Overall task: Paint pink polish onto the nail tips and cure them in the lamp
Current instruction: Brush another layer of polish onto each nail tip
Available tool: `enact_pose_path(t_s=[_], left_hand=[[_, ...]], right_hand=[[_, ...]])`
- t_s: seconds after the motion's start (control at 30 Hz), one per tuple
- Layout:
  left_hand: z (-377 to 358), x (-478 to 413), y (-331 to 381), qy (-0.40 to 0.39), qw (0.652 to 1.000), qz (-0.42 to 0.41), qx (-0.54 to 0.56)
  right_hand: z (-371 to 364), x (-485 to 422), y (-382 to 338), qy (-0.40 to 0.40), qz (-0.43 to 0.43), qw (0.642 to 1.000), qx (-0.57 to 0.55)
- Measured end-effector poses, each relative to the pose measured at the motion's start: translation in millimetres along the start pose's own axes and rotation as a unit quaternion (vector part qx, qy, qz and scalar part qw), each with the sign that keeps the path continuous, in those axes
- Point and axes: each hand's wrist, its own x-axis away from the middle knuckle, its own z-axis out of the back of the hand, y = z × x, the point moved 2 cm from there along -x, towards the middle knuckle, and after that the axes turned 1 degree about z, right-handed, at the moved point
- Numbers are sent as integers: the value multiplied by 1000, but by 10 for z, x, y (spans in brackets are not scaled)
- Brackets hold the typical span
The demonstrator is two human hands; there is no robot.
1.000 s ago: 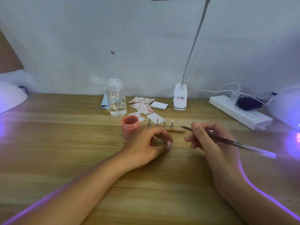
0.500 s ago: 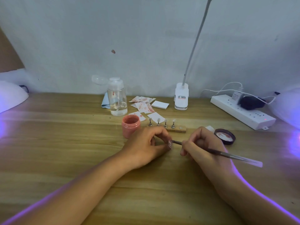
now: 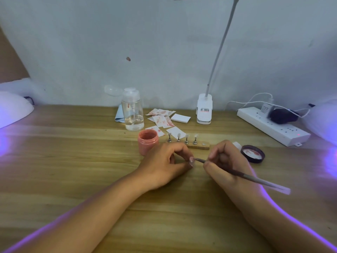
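on the worktop point(image 3: 73, 161), a nail tip point(image 3: 191, 161) is pinched in the curled fingers point(image 3: 179, 148) of the left hand point(image 3: 164, 165). a brush point(image 3: 242, 175) is gripped by the right hand point(image 3: 229, 167), its tip laid against the nail tip. just behind, an open pink polish jar point(image 3: 148, 143) and a wooden stand point(image 3: 199, 147) are seen.

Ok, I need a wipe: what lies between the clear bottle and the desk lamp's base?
Pink-stained wipes and a clean white pad, seen in the head view.

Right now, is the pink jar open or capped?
Open: the pink jar has a bare mouth; a dark lid lies upturned nearby.
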Motion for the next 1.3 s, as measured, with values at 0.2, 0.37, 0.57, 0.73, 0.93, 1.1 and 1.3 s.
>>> enact_pose_path(t_s=[0.2,0.37,0.57,0.73,0.93,1.1,1.3], left_hand=[[-2,-1,10,1,1000,-8,-7],[-3,10,11,10,1000,-15,-26],[1,0,9,6,999,-11,-41],[0,-9,7,4,999,-2,-37],[6,-4,0,7,999,4,-38],[4,-3,-4,10,999,6,-34],[9,6,22,5,999,6,-39]], right_hand=[[-9,1,-1,-17,11,1000,-23],[-22,-3,-20,-1,18,1000,-25],[-15,-18,30,-1,18,1000,13],[-10,-22,42,0,11,1000,25],[-12,-18,52,15,9,999,37],[-4,-12,48,16,6,999,45],[-19,-15,59,6,0,999,46]])
